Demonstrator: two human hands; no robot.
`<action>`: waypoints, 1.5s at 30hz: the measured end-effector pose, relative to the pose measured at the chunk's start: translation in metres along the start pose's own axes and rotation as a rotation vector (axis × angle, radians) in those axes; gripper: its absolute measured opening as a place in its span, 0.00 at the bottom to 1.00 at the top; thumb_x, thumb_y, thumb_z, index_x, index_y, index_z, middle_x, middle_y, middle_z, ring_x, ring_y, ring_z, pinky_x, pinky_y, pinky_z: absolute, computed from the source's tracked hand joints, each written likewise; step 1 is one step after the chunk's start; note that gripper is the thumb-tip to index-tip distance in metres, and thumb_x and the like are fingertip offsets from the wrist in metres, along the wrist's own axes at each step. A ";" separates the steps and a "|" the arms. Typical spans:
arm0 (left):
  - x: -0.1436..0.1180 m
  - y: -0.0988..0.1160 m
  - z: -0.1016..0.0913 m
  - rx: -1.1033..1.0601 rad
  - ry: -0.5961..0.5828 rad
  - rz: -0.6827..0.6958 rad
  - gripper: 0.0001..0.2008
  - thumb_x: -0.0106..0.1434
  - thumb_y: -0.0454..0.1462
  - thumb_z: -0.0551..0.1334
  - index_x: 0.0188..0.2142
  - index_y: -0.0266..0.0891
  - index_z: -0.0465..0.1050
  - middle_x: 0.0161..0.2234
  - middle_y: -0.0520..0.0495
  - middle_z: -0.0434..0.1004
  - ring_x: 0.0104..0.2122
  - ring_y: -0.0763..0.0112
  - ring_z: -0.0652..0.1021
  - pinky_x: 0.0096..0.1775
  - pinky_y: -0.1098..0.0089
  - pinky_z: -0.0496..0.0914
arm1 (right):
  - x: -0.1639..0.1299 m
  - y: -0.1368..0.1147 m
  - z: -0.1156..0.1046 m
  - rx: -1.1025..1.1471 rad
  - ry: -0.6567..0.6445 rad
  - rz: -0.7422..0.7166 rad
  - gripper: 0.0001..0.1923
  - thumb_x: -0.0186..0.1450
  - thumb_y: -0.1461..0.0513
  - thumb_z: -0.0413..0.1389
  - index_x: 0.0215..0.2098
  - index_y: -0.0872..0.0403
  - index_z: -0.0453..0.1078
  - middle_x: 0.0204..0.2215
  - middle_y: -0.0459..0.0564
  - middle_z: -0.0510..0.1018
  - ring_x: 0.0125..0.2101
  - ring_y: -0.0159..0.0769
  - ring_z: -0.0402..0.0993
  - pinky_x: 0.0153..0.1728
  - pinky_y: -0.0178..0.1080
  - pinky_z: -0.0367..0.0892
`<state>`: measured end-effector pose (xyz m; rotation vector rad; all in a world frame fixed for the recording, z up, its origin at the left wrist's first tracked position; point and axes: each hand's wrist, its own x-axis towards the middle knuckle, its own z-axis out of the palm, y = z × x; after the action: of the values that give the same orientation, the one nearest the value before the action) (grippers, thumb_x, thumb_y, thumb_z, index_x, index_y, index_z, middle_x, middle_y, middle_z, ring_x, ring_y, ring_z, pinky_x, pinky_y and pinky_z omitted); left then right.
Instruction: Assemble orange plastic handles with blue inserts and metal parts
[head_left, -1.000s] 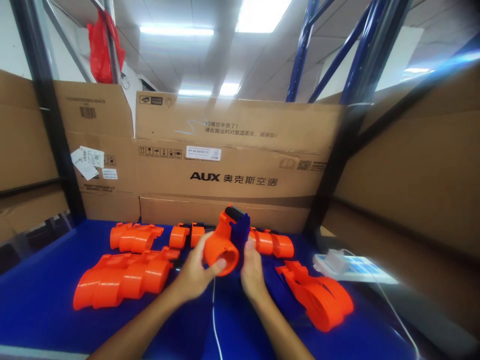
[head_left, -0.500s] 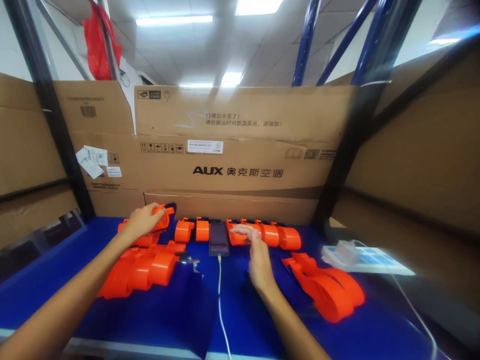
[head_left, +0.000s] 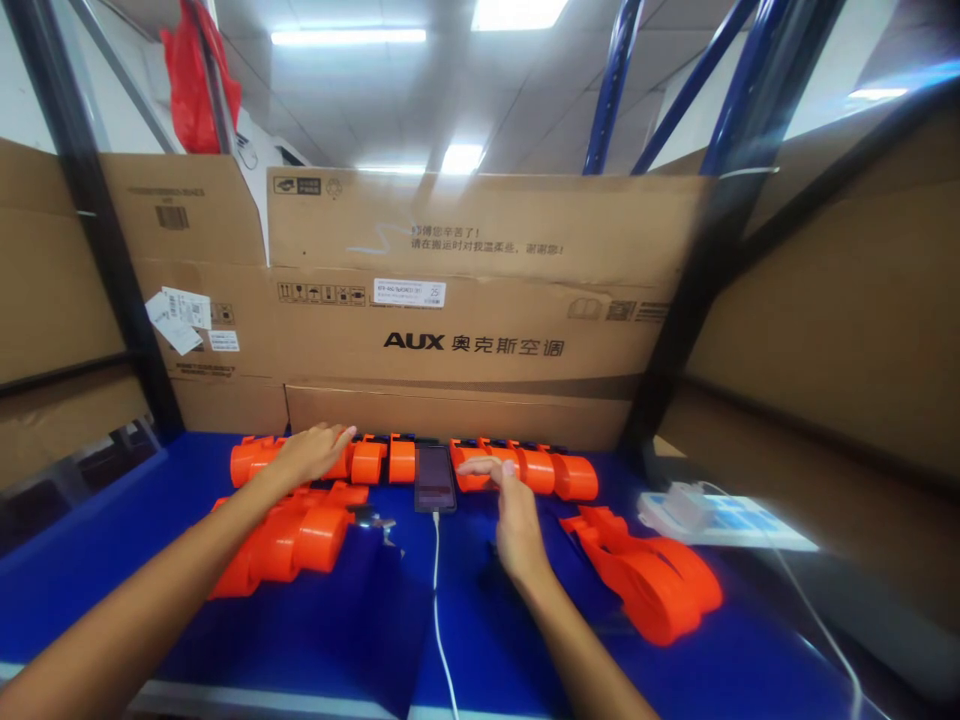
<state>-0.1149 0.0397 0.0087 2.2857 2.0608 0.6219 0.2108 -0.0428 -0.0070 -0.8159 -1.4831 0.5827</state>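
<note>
- Blue cloth-covered workbench point(head_left: 465, 620) stands against stacked brown cardboard cartons point(head_left: 465, 330), between dark shelving uprights and under ceiling strip lights.
- Row of orange moulded plastic housings point(head_left: 525, 468) lies along the back edge of the bench, at the foot of the cartons.
- Left hand point(head_left: 311, 452) rests on the left-hand orange plastic housing point(head_left: 255, 458) of that row. Fingers lie extended and loosely spread over the part, not clenched; whether they grip it cannot be told.
- Right hand point(head_left: 514, 520) hovers mid-bench with fingers straight and close together, the fingertips point(head_left: 480, 466) touching or just above the row. It holds nothing.
- Dark smartphone point(head_left: 434, 478) lies flat between the two hands, with a white charging cable point(head_left: 439, 610) running toward the near edge.
- Larger orange curved plastic shells point(head_left: 292, 535) lie just in front of the left hand; another orange shell point(head_left: 652, 580) lies to the right, well apart from a white power strip point(head_left: 712, 520).
- Step in hand, as judged: a housing is being set into, or aligned with, the back row.
- Next move calls for the fingers to close around one part only, without disturbing adjacent housings or the smartphone.
</note>
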 end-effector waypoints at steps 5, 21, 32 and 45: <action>-0.002 -0.045 -0.031 0.055 -0.153 0.119 0.30 0.56 0.41 0.58 0.59 0.42 0.68 0.60 0.39 0.69 0.58 0.49 0.68 0.57 0.55 0.59 | 0.000 -0.001 -0.001 0.007 0.008 0.006 0.30 0.74 0.47 0.36 0.43 0.50 0.77 0.46 0.51 0.79 0.47 0.45 0.73 0.54 0.46 0.62; -0.022 -0.038 -0.080 0.230 0.022 0.310 0.36 0.48 0.41 0.66 0.58 0.37 0.66 0.52 0.34 0.71 0.53 0.43 0.68 0.53 0.52 0.63 | 0.000 0.000 0.003 -0.028 -0.013 -0.015 0.24 0.72 0.48 0.45 0.39 0.52 0.78 0.39 0.52 0.80 0.43 0.44 0.74 0.50 0.44 0.63; -0.125 0.133 -0.038 -0.042 -0.095 1.028 0.42 0.53 0.37 0.66 0.66 0.41 0.56 0.54 0.35 0.69 0.53 0.46 0.68 0.54 0.47 0.64 | -0.003 0.020 0.023 0.328 -0.249 0.466 0.23 0.66 0.44 0.52 0.47 0.52 0.70 0.21 0.44 0.75 0.18 0.31 0.65 0.20 0.33 0.57; -0.073 0.163 0.031 -1.347 -0.258 0.143 0.25 0.60 0.45 0.66 0.55 0.41 0.70 0.41 0.44 0.78 0.39 0.62 0.78 0.43 0.63 0.71 | 0.006 0.022 0.021 0.245 -0.068 0.313 0.19 0.66 0.44 0.52 0.35 0.51 0.67 0.21 0.40 0.66 0.19 0.30 0.60 0.21 0.32 0.58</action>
<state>0.0455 -0.0447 0.0016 1.5074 0.8044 1.1377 0.1935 -0.0222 -0.0219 -0.8458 -1.3201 1.0145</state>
